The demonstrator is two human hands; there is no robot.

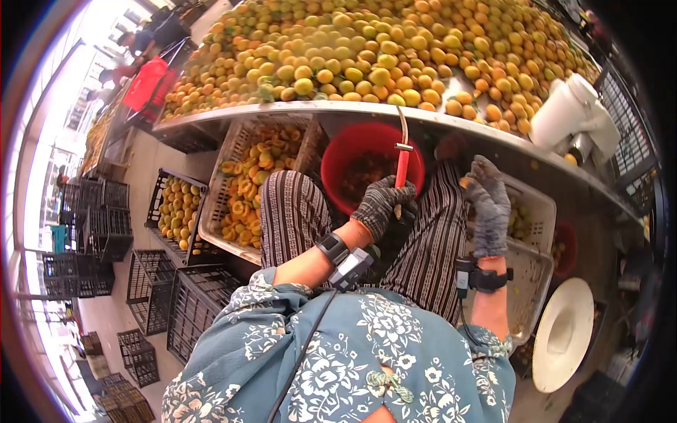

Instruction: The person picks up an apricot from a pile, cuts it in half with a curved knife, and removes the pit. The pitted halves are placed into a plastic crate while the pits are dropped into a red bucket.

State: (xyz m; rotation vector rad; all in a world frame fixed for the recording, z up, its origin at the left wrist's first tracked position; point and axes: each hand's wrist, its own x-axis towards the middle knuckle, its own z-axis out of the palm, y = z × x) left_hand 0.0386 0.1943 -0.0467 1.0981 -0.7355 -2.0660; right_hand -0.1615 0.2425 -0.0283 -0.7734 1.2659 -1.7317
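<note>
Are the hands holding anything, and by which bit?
The left hand grips a knife by its red handle. Whether the right hand holds anything, I can't tell.

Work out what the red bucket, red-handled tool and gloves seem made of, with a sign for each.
Red bucket: probably plastic, smooth with a faint sheen; even colour.
Red-handled tool: its thin curved end looks like metal, with a pale gleam; the smooth grip could be plastic or painted wood.
Gloves: likely knitted fabric, matt; mottled grey, close-fitting.
</note>
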